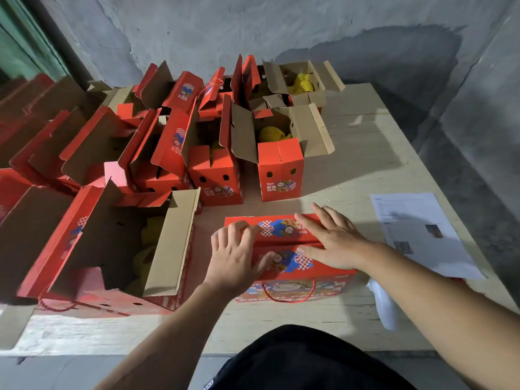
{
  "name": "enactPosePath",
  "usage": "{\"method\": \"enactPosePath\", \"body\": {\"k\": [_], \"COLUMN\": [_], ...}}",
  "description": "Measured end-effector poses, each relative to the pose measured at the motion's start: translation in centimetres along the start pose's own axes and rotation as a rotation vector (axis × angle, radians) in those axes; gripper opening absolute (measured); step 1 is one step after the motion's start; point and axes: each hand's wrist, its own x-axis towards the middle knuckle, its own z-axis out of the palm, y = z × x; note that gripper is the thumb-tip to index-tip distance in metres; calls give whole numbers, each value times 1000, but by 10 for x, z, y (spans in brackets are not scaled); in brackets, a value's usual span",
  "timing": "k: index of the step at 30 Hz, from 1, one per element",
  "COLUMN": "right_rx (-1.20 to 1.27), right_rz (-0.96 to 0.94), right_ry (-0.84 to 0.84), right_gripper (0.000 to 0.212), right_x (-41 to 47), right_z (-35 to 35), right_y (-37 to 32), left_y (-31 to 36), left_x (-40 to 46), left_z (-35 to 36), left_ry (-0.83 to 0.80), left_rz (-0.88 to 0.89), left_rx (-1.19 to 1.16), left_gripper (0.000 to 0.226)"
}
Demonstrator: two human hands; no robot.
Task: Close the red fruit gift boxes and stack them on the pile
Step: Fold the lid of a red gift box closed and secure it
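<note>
Both hands press the red gift box (284, 249) flaps; left hand (235, 256) curled, right hand (332, 239) flat.

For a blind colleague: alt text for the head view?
Both hands, left and right, press flat on the flaps of a red box on a table. Open red boxes holding yellow fruit crowd behind and left; a paper lies right.

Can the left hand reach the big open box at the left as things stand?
Probably yes. The left hand rests on the closed box, and the big open box stands just beside it on the table, with nothing between them.
</note>
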Motion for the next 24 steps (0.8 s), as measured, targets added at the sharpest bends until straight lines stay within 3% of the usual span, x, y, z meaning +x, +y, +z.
{"method": "enactPosePath", "body": {"k": [6, 11, 16, 19, 22, 24], "right_rx": [-78, -98, -49, -19, -6, -30], "right_rz": [-101, -24, -20, -59, -55, -55], "right_ry": [249, 136, 205, 293, 240, 249], "right_gripper": [84, 93, 80, 68, 78, 75], "right_x": [-20, -35, -33, -25, -14, -6], "right_z": [-5, 23, 28, 6, -13, -21], "right_y": [-20, -32, -33, -23, -14, -11], "left_y": [-1, -5, -1, -5, -15, -18], "left_x": [-12, -18, -14, 4, 30, 43], "left_z": [-1, 8, 8, 1, -6, -10], "left_ry": [19, 15, 25, -89, -254, -241], "left_rz": [66, 79, 33, -22, 11, 35], "left_rx": [-32, -72, -87, -41, 16, 0], "left_gripper": [66, 57, 44, 58, 73, 69]}}
